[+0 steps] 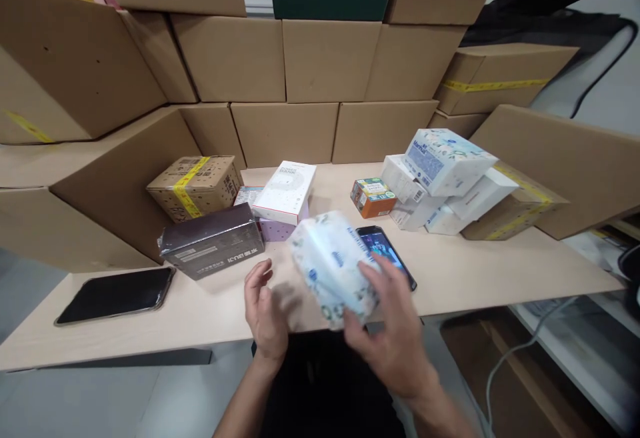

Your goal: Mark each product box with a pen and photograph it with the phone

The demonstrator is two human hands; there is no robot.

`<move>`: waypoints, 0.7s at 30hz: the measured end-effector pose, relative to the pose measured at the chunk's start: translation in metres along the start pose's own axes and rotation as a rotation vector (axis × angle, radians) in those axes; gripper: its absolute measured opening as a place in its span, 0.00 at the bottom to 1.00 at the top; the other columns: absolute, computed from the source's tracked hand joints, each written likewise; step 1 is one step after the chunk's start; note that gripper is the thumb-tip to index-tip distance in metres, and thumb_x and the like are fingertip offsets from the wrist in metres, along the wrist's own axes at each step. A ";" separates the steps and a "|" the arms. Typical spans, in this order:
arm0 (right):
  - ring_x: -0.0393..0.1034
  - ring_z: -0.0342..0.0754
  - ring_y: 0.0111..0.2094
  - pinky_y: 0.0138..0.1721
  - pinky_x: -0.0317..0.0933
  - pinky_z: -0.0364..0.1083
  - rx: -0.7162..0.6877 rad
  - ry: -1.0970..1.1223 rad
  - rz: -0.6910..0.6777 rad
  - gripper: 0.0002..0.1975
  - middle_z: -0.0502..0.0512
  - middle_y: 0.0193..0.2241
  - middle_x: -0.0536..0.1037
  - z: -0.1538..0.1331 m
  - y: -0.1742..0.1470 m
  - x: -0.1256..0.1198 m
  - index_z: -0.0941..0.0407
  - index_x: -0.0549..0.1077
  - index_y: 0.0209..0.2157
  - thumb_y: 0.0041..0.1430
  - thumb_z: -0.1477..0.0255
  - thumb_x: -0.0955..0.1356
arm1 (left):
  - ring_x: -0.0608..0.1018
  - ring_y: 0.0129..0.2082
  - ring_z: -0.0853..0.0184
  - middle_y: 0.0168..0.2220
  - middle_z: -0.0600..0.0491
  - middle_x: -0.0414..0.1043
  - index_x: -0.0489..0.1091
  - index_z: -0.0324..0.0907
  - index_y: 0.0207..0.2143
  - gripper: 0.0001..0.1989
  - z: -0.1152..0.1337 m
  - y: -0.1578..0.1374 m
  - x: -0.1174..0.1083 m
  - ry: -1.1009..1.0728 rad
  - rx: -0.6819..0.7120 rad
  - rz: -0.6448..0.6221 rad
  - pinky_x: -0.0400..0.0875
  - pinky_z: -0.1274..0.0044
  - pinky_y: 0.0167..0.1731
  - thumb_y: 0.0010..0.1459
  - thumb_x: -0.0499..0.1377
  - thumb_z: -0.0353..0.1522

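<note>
A white and pale-blue tissue pack [330, 258] with a leaf print is tilted above the table's front edge, a little blurred. My right hand [390, 325] grips its near right side between thumb and fingers. To the left of the pack is my left hand [265, 315], apart from it, with curled fingers spread from the thumb and nothing in them. Partly covered by the pack, a phone with a lit screen [390, 255] lies on the table. A similar tissue pack [445, 158] rests on top of white packs at the right.
On the left are a dark shrink-wrapped box [213, 241], a taped carton [195, 185], a white power bank box [286, 191] and a dark phone [115, 296]. A small orange-green box [373, 198] stands near the middle. Stacked cardboard boxes [285, 135] wall in the table [465, 271].
</note>
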State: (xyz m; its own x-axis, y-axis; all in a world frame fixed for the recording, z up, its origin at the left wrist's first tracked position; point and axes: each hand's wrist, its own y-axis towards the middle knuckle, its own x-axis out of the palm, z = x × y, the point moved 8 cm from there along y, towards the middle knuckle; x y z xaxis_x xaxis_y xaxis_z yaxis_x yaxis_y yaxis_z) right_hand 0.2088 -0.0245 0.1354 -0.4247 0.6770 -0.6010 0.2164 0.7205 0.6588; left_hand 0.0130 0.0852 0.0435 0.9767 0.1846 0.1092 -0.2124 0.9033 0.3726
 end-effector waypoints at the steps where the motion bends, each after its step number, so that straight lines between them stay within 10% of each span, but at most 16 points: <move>1: 0.61 0.60 0.60 0.57 0.63 0.61 -0.040 0.003 -0.015 0.29 0.67 0.60 0.62 -0.010 -0.008 0.011 0.54 0.61 0.60 0.58 0.65 0.69 | 0.70 0.57 0.57 0.56 0.47 0.68 0.68 0.45 0.54 0.20 0.003 0.002 -0.005 -0.003 0.024 0.041 0.66 0.65 0.57 0.67 0.49 0.44; 7: 0.63 0.64 0.57 0.53 0.66 0.64 -0.054 -0.066 -0.145 0.34 0.70 0.59 0.63 -0.022 -0.029 0.064 0.55 0.61 0.62 0.60 0.55 0.69 | 0.67 0.61 0.57 0.60 0.47 0.65 0.65 0.46 0.58 0.23 0.002 0.014 -0.012 0.054 -0.005 -0.003 0.61 0.66 0.60 0.65 0.52 0.46; 14: 0.51 0.55 0.68 0.63 0.59 0.58 0.187 0.275 -0.296 0.33 0.61 0.68 0.54 0.019 -0.043 0.059 0.50 0.43 0.70 0.70 0.54 0.55 | 0.62 0.65 0.55 0.65 0.44 0.59 0.59 0.46 0.63 0.30 -0.022 0.017 0.002 0.011 -0.155 -0.149 0.55 0.62 0.64 0.63 0.55 0.48; 21: 0.44 0.58 0.70 0.65 0.52 0.65 0.247 0.159 -0.333 0.31 0.60 0.69 0.50 0.051 -0.040 0.064 0.48 0.45 0.69 0.70 0.57 0.57 | 0.60 0.67 0.55 0.67 0.44 0.56 0.55 0.47 0.66 0.32 -0.025 0.012 0.011 -0.015 -0.186 -0.238 0.54 0.61 0.66 0.63 0.58 0.45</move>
State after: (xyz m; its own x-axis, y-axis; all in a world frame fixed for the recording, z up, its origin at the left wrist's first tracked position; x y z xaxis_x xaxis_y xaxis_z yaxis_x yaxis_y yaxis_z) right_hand 0.2180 -0.0025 0.0470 -0.6323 0.3841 -0.6728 0.2400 0.9228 0.3013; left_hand 0.0216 0.1082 0.0258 0.9976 -0.0457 0.0528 0.0334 0.9762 0.2143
